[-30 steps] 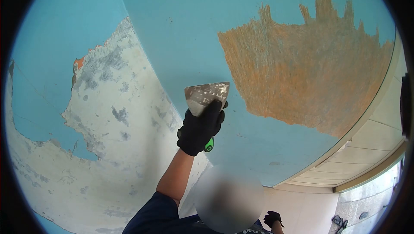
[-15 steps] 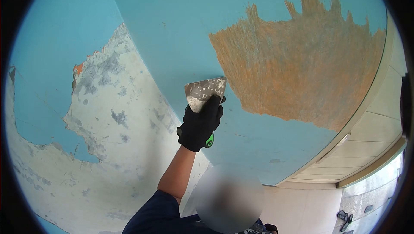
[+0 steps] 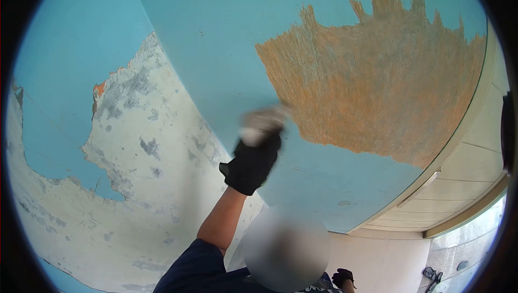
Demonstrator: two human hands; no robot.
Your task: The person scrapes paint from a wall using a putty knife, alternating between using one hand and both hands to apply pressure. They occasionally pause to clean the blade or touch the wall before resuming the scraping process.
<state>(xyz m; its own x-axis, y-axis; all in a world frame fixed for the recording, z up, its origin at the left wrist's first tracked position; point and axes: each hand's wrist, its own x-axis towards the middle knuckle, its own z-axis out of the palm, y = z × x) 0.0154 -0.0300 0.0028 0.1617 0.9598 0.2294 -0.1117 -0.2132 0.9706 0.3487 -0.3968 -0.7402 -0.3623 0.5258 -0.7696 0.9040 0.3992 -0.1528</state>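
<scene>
My left hand [image 3: 252,166], in a black glove, reaches up from the lower left with its fingers wrapped around a scraper [image 3: 261,123]. The wide blade is smeared by motion, and the handle is hidden behind the glove. Its leading edge overlaps the left border of a rough brown bare patch [image 3: 372,88] in the blue painted surface [image 3: 216,55]. Low in the view, beside the body, my right hand [image 3: 343,277] wears a black glove too. Its fingers look curled in, with nothing seen in them.
An adjoining surface [image 3: 156,185] on the left shows whitish-grey mottling where blue paint is gone. Beige panels [image 3: 458,190] curve along the right side. Dark sandals [image 3: 431,277] lie on the grey floor at the lower right. A blurred disc covers the bottom middle.
My left hand and the scraper have shifted slightly right, with the blade tilted and now smeared. More of my right hand shows at the bottom, raised a little.
</scene>
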